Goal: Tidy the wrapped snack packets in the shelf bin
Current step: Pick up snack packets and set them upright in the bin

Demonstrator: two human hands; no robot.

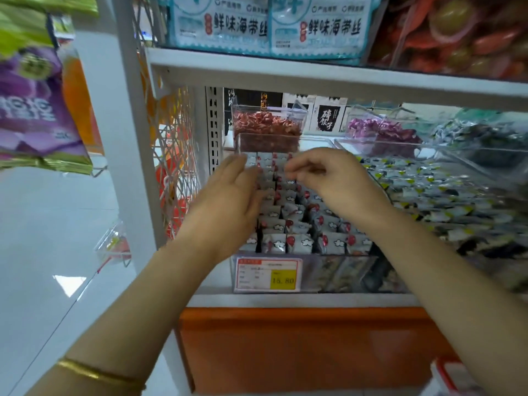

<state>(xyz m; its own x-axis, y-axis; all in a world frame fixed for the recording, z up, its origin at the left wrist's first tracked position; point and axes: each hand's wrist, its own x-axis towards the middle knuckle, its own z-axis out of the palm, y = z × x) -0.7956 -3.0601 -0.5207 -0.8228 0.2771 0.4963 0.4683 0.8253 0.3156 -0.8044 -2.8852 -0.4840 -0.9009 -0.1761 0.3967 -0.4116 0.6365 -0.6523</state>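
Note:
A clear plastic shelf bin (314,274) holds rows of small grey-white snack packets (297,224) with red and cloud prints, standing upright. My left hand (228,207) lies flat with straight fingers against the left side of the packets, pressing on them. My right hand (328,178) hovers over the back rows with fingers curled down, fingertips at the packets near the middle; whether it pinches one is blurred. A price tag (268,274) reading 15.80 sits on the bin's front.
A bin of red wrapped sweets (267,130) stands behind. To the right lies a bin of grey-yellow packets (428,190) and a purple one (380,132). The upper shelf edge (314,75) hangs above. Hanging bags (37,110) are at left.

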